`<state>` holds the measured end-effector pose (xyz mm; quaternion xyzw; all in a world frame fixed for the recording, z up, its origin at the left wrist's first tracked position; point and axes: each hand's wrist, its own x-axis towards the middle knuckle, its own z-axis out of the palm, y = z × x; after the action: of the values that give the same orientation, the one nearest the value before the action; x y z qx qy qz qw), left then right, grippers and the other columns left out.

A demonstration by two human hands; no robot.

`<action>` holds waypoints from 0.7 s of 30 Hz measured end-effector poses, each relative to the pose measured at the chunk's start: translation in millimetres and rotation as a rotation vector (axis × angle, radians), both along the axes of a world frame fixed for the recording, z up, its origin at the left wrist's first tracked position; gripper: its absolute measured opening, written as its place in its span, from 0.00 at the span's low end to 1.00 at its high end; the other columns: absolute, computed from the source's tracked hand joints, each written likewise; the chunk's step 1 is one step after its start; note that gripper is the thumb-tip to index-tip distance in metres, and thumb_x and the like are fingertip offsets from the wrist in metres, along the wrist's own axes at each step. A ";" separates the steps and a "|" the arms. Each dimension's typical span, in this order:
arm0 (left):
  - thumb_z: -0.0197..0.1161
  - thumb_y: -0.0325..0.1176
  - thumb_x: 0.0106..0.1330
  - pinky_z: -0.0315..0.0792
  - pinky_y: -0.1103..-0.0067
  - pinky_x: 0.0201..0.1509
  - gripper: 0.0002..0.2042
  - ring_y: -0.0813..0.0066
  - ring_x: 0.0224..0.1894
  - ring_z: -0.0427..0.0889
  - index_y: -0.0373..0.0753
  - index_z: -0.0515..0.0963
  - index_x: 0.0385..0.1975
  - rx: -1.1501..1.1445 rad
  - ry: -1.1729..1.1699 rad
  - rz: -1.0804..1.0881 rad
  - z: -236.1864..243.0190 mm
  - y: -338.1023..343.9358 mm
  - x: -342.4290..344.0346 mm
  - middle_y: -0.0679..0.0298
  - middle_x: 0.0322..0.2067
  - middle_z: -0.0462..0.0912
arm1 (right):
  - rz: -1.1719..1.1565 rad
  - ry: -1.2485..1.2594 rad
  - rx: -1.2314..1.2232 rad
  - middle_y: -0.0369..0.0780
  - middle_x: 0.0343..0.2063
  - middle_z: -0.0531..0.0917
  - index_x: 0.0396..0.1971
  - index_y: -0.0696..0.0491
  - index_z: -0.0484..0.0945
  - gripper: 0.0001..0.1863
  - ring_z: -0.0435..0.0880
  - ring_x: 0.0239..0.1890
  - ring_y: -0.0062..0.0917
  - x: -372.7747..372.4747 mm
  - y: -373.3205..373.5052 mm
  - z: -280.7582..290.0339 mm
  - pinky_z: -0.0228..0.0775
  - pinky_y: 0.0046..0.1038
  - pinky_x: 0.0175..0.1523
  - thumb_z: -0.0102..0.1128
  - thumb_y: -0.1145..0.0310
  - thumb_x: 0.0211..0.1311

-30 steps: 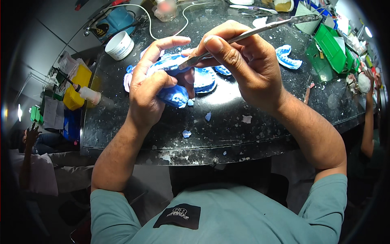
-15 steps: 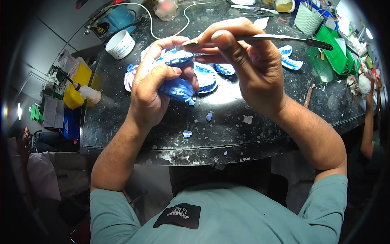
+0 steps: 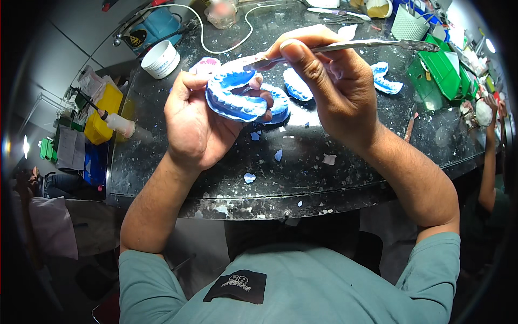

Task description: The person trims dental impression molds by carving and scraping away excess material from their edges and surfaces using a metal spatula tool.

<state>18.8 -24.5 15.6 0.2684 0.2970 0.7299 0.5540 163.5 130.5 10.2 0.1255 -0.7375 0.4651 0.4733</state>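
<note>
My left hand (image 3: 189, 129) is closed around a blue U-shaped dental impression (image 3: 226, 105), its trough with tooth marks turned up into view. Between the thumb and fingers of my right hand (image 3: 337, 89) is a slim metal spatula (image 3: 372, 45). Its near end points at the impression's upper rim; whether it touches cannot be made out. Partly behind my left fingers lies a second blue impression (image 3: 279, 110), and another blue piece (image 3: 297, 85) sits beside it. A pink-and-white piece (image 3: 206, 66) shows just beyond my left hand.
Small blue scraps (image 3: 249, 177) lie on the black worktable (image 3: 216, 186). At back left stand a white tub (image 3: 160, 59) and a thin white cable (image 3: 202, 32). Blue pieces (image 3: 386, 81) and a green box (image 3: 445, 65) are on the right. Another person's arm (image 3: 488, 162) shows far right.
My left hand has turned the impression over, so its U-shaped trough now faces up. The spatula's far end has risen slightly, while my right hand stays nearly in place.
</note>
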 end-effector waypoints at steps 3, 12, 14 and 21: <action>0.36 0.45 0.71 0.76 0.58 0.55 0.27 0.45 0.52 0.79 0.30 0.66 0.60 0.029 -0.024 -0.059 -0.9 1.2 -0.8 0.48 0.48 0.79 | -0.008 0.082 0.038 0.40 0.34 0.85 0.42 0.59 0.79 0.08 0.86 0.40 0.21 -5.6 -0.5 -1.3 0.79 0.23 0.46 0.59 0.72 0.69; 0.38 0.45 0.74 0.71 0.53 0.64 0.26 0.45 0.55 0.78 0.29 0.65 0.60 0.008 0.033 -0.004 2.8 2.6 5.4 0.44 0.52 0.77 | -0.068 0.048 0.024 0.41 0.34 0.86 0.42 0.58 0.79 0.07 0.88 0.41 0.25 -7.4 1.1 -5.7 0.80 0.25 0.43 0.59 0.71 0.68; 0.38 0.45 0.75 0.70 0.52 0.65 0.26 0.45 0.56 0.77 0.29 0.65 0.61 0.010 0.018 -0.007 3.9 2.1 7.2 0.44 0.53 0.76 | -0.086 0.040 0.023 0.41 0.34 0.86 0.43 0.57 0.79 0.08 0.88 0.41 0.26 -6.8 0.8 -5.6 0.80 0.25 0.43 0.59 0.71 0.68; 0.38 0.46 0.76 0.69 0.52 0.66 0.26 0.39 0.57 0.76 0.27 0.64 0.61 0.035 -0.025 -0.043 4.7 1.9 7.7 0.42 0.54 0.75 | -0.119 0.036 0.025 0.42 0.34 0.87 0.43 0.56 0.79 0.09 0.88 0.40 0.25 -6.5 0.7 -5.9 0.81 0.25 0.43 0.59 0.69 0.69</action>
<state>26.5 -22.7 20.2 0.2752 0.2712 0.7263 0.5685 157.1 131.2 4.3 0.0954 -0.7409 0.4245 0.5117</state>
